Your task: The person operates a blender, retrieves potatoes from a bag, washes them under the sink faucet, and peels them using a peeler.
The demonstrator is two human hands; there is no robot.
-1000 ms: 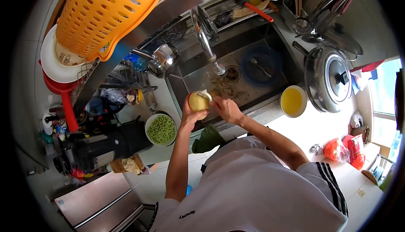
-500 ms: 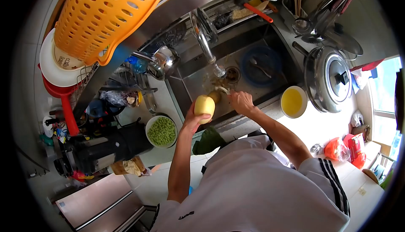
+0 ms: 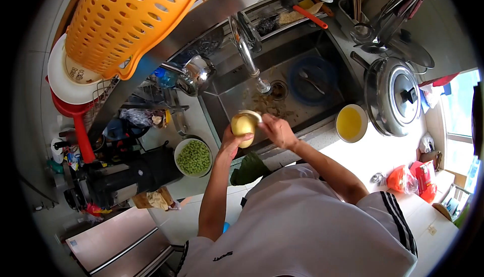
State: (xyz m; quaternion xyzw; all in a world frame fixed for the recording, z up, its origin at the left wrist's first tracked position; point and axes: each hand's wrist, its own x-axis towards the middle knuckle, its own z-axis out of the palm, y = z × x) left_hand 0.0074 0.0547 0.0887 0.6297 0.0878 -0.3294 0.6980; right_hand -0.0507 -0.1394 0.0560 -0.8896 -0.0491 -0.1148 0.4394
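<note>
My left hand (image 3: pixel 232 142) is wrapped round a pale yellow potato (image 3: pixel 243 127), mostly peeled, over the sink's near left edge. In my right hand (image 3: pixel 278 132) is a peeler (image 3: pixel 251 114), its light-coloured head lying against the top of the potato; the handle is largely hidden by my fingers. Brown and yellowish peelings (image 3: pixel 276 109) lie on the floor of the metal sink (image 3: pixel 224 106), just beyond my hands and around the drain (image 3: pixel 278 90).
The chrome faucet (image 3: pixel 247 55) hangs over the sink, where a blue basin (image 3: pixel 311 80) holds a spoon. A bowl of chopped green pieces (image 3: pixel 193 157) stands at left. At right are a bowl of yellow liquid (image 3: pixel 351 122) and a lidded pan (image 3: pixel 393 95).
My right hand has moved left and slightly down, bringing the peeler from beyond the potato onto its top. More peelings in the sink are now visible. My left hand stays nearly in place.
</note>
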